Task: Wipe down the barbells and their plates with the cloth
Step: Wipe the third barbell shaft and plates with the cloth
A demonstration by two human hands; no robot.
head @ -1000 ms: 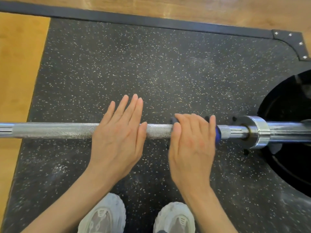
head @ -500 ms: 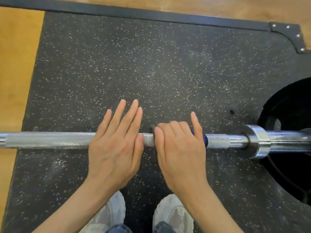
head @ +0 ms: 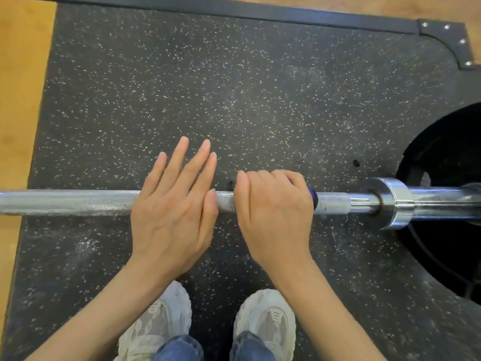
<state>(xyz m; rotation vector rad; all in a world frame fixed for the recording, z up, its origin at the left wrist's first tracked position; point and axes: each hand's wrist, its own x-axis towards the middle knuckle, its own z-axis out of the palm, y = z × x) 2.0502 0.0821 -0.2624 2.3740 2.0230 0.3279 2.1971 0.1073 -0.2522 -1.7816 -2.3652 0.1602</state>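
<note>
the bar (head: 78, 203) runs level across the view from the left edge to the right edge, above a dark speckled mat (head: 234, 87). its middle stretch is knurled; toward the right it turns smooth and meets a bright steel collar (head: 395, 203), and past the collar the thicker sleeve (head: 447, 201) goes on to the right edge.

the left hand (head: 174, 214) lies flat across the bar left of the collar, palm down, fingers straight and close together, pointing away from the person and a little to the right. the thumb lies along the bar's top. it presses or rests on the bar and curls round nothing.

the right hand (head: 273, 214) sits just right of the left hand, between it and the collar, with a short bare piece of knurling showing between the two. its fingers are curled over the far side of the bar, wrapped round a dark blue cloth (head: 313, 198). only a small edge of cloth peeks out at the hand's right side, against the bar; the rest is hidden under the palm.

a black plate (head: 442, 157) sits right of the collar, cut off by the frame edge.

nearer the person than the bar, two pale shoes (head: 265, 316) stand on the mat, with blue trouser hems at the bottom edge. left of the mat and beyond it lies wood floor (head: 20, 74). a black strip (head: 234, 11) borders the mat's far side, with a bolted corner bracket (head: 450, 40) far above the collar.
</note>
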